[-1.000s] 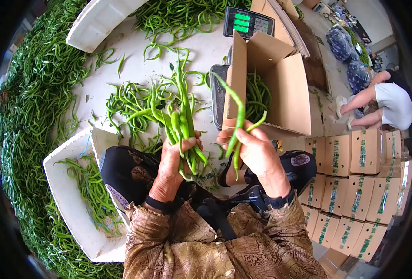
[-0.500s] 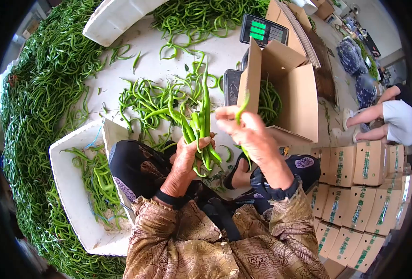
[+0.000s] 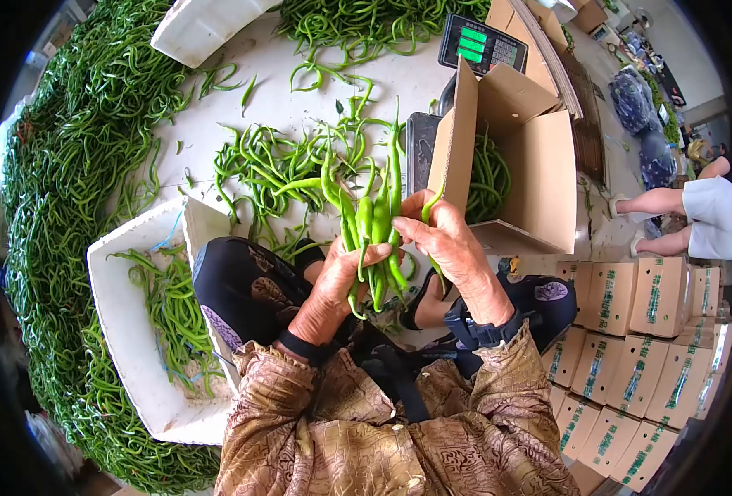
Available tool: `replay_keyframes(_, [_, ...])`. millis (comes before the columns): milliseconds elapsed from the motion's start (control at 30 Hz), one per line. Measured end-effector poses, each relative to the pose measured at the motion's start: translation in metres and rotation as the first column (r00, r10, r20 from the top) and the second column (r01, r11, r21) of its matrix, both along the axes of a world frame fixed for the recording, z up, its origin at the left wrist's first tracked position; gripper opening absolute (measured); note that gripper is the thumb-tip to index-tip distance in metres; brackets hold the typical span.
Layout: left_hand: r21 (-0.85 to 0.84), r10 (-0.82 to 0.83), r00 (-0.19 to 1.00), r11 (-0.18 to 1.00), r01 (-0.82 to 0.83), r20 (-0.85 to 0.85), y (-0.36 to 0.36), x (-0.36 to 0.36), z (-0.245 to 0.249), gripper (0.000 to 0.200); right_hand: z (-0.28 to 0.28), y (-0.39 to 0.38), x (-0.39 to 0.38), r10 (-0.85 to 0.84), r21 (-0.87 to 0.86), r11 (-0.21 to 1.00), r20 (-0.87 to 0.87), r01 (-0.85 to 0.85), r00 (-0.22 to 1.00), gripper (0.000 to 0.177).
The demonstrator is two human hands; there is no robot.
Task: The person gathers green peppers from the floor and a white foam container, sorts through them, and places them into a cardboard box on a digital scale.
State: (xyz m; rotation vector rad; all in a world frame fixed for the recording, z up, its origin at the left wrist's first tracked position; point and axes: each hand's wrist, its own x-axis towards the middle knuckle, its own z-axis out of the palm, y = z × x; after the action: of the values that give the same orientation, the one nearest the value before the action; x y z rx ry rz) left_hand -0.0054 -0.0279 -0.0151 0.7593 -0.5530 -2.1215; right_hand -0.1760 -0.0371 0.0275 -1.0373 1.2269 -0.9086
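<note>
My left hand [image 3: 339, 281] is wrapped round a bunch of long green peppers [image 3: 373, 223], held upright above my lap. At the bunch's right side, my right hand [image 3: 451, 244] has one curved green pepper [image 3: 433, 205] between its fingers, and its fingertips meet the bunch. Loose peppers [image 3: 271, 161] lie on the pale floor just beyond the bunch. To the right, an open cardboard box [image 3: 539, 178] with green peppers [image 3: 487, 178] inside stands on a scale [image 3: 420, 153], whose display [image 3: 482, 45] is lit green.
A large pepper heap [image 3: 77, 182] curves along the left. A white foam box [image 3: 122, 347] with peppers is beside my left knee; another foam box [image 3: 205, 29] is at the top. Closed cartons [image 3: 634, 364] are stacked at the right. Another person's legs [image 3: 659, 202] show at far right.
My right hand has moved down and left to the bunch, its pepper still in its fingers. The bunch in my left hand has shifted slightly right.
</note>
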Motion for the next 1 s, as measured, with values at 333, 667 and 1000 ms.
replay_keyframes(333, [0.101,-0.011,0.975,0.994,0.035,-0.223,-0.001,-0.002,-0.009,0.04,0.014,0.008,-0.013,-0.085,0.157,0.984,0.009,0.083,0.996,0.024])
replay_keyframes(667, [-0.005,-0.092,0.995,0.996,0.092,-0.045,0.002,-0.001,-0.006,0.048,0.008,0.011,0.001,0.02,0.07,0.997,-0.027,-0.018,0.999,0.021])
replay_keyframes(1000, [0.145,0.143,0.944,0.984,-0.103,-0.298,-0.002,-0.005,-0.018,0.039,0.028,0.018,-0.033,-0.05,-0.021,0.999,-0.036,0.049,0.998,0.015])
